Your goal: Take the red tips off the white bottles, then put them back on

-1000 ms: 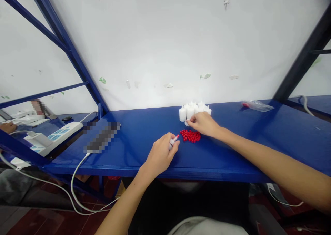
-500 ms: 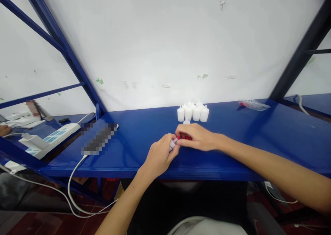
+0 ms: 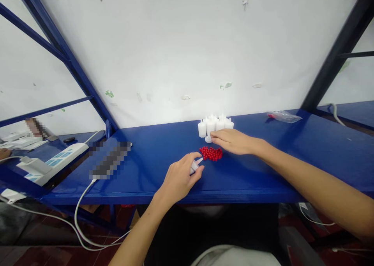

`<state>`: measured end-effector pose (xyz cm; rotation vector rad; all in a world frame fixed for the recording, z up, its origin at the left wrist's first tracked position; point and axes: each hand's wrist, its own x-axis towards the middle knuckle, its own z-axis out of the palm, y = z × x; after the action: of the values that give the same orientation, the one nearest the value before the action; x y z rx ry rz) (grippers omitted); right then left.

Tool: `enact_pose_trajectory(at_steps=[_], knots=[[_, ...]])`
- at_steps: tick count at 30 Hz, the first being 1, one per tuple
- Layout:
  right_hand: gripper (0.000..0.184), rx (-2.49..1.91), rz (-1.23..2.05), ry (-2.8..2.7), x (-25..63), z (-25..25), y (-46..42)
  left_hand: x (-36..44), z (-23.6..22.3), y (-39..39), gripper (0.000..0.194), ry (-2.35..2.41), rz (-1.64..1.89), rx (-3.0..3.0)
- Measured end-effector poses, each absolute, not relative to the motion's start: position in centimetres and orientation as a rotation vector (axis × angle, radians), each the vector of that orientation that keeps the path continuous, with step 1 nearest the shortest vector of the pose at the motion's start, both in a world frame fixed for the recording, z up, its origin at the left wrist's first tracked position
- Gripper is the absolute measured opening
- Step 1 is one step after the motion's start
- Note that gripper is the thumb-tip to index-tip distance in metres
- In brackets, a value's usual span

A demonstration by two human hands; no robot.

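My left hand [image 3: 182, 174] is closed around a small white squeeze bottle [image 3: 194, 167], its tapered nozzle pointing up and to the right. Just beyond the nozzle lies a loose pile of small red pieces [image 3: 211, 153], like beads or tiny caps. My right hand [image 3: 233, 141] reaches over the far side of the pile. Its fingertips close at the right edge of a small white round cap [image 3: 208, 139], which sits on the table. Behind the cap, several white nozzle bottles [image 3: 202, 129] stand upright in a tight cluster, partly hidden by my right hand.
The blue table [image 3: 152, 156] runs along a white wall. A clear plastic bag [image 3: 284, 117] with something red inside lies at the back right. On the left are a blurred-out device [image 3: 111, 160] with a white cable and a white power strip [image 3: 62, 156]. Blue metal posts frame both sides.
My right hand has left the bottle's nozzle and moved away and right to the white cap, uncovering the red pile. My left hand keeps hold of the bottle. The view has shifted slightly.
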<state>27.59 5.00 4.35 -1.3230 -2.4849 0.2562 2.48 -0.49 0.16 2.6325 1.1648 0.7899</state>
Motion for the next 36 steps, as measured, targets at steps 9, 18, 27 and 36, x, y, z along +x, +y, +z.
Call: enact_pose_trajectory(at_steps=[9, 18, 27, 36], knots=[[0.019, -1.501, 0.347, -2.579, 29.7, 3.4, 7.6, 2.5, 0.0, -0.2, 0.026, 1.169, 0.756, 2.664], [0.028, -1.401, 0.572, -2.554, 29.3, 4.2, 7.2, 2.5, 0.3, -0.3, 0.026, 1.169, 0.714, 2.657], [0.021, -1.094, 0.352, -2.451, 27.1, 4.4, 4.7, 2.7, 0.4, -0.4, 0.03, 1.154, 0.758, 2.573], [0.025, -0.887, 0.43, -2.237, 24.1, 2.6, 3.5, 2.7, 0.2, -0.3, 0.042, 1.189, 0.849, 2.363]])
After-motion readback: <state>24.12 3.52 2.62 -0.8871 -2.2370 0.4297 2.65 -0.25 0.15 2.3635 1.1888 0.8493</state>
